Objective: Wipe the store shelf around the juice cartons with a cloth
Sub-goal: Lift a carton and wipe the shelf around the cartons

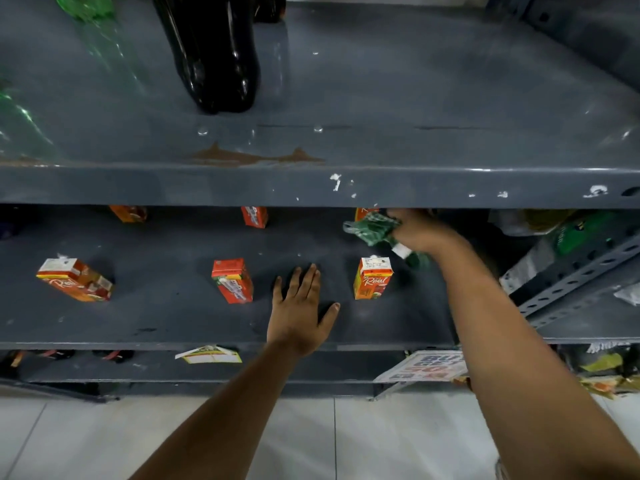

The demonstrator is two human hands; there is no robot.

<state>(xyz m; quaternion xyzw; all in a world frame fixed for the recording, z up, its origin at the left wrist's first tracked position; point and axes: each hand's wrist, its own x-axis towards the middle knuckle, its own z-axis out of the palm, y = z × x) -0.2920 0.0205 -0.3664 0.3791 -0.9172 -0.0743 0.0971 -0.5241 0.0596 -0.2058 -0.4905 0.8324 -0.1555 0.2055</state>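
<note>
A dark grey metal shelf [173, 320] holds several small orange and red juice cartons: one at the left [75, 279], one in the middle [232, 280], one at the right [372, 278], and more at the back, partly hidden by the shelf above. My left hand [300, 313] lies flat on the shelf, fingers spread, between the middle and right cartons. My right hand [420, 232] grips a bunched green cloth [375, 230] above and behind the right carton, close under the upper shelf's edge.
The upper shelf [381, 187] overhangs, carrying a dark bottle [214, 53] and green bottles [86, 8]. A perforated upright [575, 285] and packaged goods stand at the right. A lower shelf with a paper label [209, 355] and white floor tiles lie below.
</note>
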